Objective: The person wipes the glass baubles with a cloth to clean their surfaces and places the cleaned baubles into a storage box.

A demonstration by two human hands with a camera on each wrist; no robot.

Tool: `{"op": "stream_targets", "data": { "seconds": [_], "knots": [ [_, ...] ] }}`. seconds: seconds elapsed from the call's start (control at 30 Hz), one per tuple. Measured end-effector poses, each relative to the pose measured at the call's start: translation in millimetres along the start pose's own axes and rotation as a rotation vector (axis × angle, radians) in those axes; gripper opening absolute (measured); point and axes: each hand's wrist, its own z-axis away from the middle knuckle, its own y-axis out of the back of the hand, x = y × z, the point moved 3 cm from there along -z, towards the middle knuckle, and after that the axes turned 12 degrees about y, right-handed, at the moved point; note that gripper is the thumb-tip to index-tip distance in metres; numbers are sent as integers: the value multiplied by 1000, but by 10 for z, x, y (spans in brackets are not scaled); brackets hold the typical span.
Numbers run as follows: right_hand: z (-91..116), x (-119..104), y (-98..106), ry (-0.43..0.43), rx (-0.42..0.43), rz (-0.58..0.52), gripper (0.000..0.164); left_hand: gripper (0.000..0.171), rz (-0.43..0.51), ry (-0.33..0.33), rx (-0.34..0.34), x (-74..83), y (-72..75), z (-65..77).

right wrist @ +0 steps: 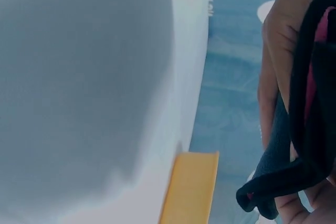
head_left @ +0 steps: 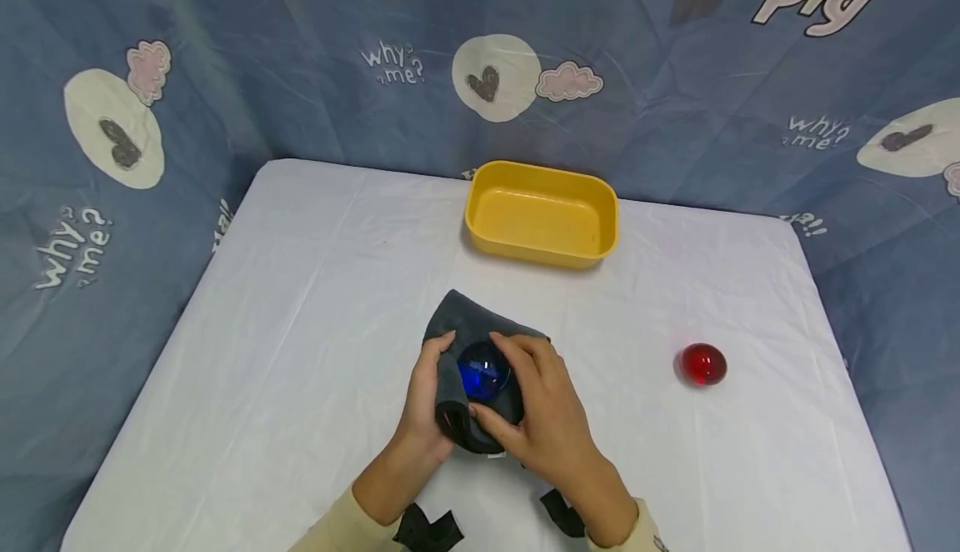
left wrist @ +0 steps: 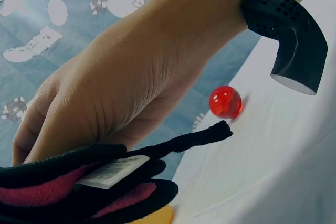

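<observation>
A dark grey, folded fabric piece (head_left: 472,318) is between the two hands in the head view. Its pink fleecy lining and white label (left wrist: 113,171) show in the left wrist view. My left hand (head_left: 422,406) grips the fabric's left side, thumb on top. Against the fabric sits a clear blue ball (head_left: 483,370). The thumb and index finger of my right hand (head_left: 543,402) curve round the ball; its other fingers are partly hidden. The left wrist view shows the right hand (left wrist: 105,93) behind the fabric, and the right wrist view shows part of the left hand (right wrist: 283,40).
A yellow rectangular tray (head_left: 542,260) stands at the table's back edge, beyond the hands. On the right of the white-covered table (head_left: 300,352) lies a clear red ball (head_left: 702,364). Blue printed curtain (head_left: 315,60) hangs round the table. Black straps (head_left: 431,531) are near the wrists.
</observation>
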Motion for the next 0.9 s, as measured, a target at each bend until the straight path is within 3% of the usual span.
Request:
{"op": "stream_targets", "data": {
  "seconds": [0.13,0.37,0.67,0.9],
  "knots": [
    [4,-4,11,-11,13,4,66,59,16,8,8,-15,-1,7],
    [-12,22,45,-84,42,31,67,70,-2,15,34,-32,-30,7],
    [20,18,49,-40,11,12,76,64,13,-3,27,-11,-46,-24],
    [1,29,54,-81,29,41,63,73,35,9,8,-24,-39,9]
  ]
}}
